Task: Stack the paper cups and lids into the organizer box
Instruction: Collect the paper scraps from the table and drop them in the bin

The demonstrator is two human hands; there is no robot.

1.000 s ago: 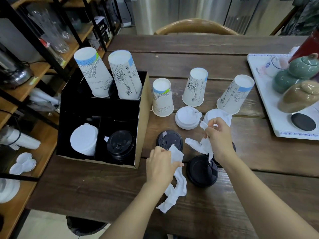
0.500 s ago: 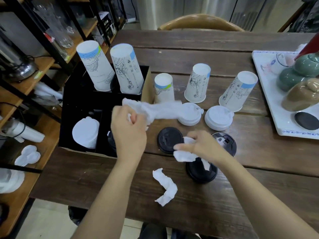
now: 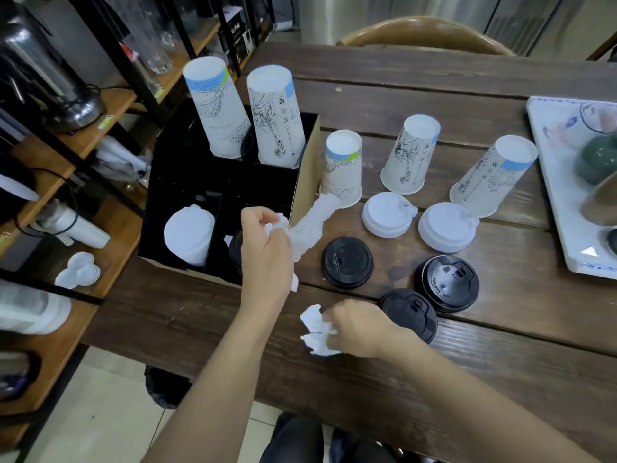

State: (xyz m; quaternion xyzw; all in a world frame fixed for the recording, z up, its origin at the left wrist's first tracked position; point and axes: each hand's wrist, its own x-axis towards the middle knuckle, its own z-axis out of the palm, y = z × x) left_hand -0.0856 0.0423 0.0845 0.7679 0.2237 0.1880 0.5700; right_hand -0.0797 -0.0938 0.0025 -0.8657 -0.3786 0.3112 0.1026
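The black organizer box stands at the table's left edge with two tall cup stacks in its far cells and a white lid stack in the near left cell. Three upside-down paper cups stand in a row right of the box. Two white lids and three black lids lie in front of them. My left hand is over the box's near right corner, shut on a white tissue. My right hand rests on the table, shut on a crumpled tissue.
A white tray with ceramic teapots sits at the table's right. A wooden chair back is beyond the far edge. Shelves with glassware, a kettle and cup sleeves stand close on the left.
My right hand moved left and down off the black lids and gathered the loose tissue from the table. My left hand shifted right over the box corner, still holding its tissue.
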